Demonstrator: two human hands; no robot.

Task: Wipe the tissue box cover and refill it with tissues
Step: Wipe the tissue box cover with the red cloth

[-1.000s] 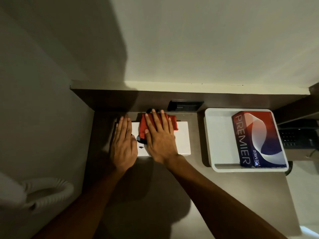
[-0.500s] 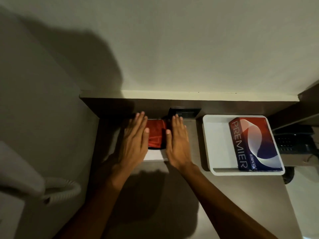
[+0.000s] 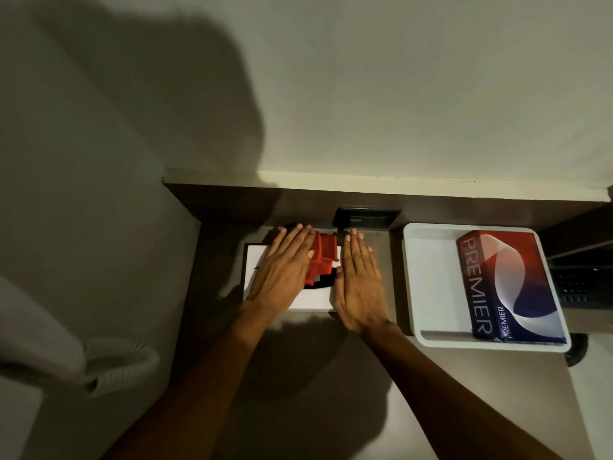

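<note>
The white tissue box cover (image 3: 257, 270) lies flat on the dark counter against the back ledge. A red cloth (image 3: 323, 258) sits bunched on top of it, over the cover's black slot (image 3: 320, 287). My left hand (image 3: 282, 270) lies flat on the cover just left of the cloth, fingers straight and touching its edge. My right hand (image 3: 358, 282) lies flat just right of the cloth and hides the cover's right end. Neither hand grips anything. The blue and red PREMIER tissue pack (image 3: 507, 287) stands in the white tray (image 3: 409, 293) to the right.
A black socket panel (image 3: 365, 218) is set in the dark back ledge behind the cover. A dark telephone (image 3: 578, 280) sits right of the tray. A white corded appliance with a coiled hose (image 3: 99, 363) hangs on the left wall. The counter's front part (image 3: 298, 376) is in shadow.
A second ago my right hand pressed the cloth on the cover. It has come off to the cloth's right, my left hand has closed in, and the cloth is bunched between them.
</note>
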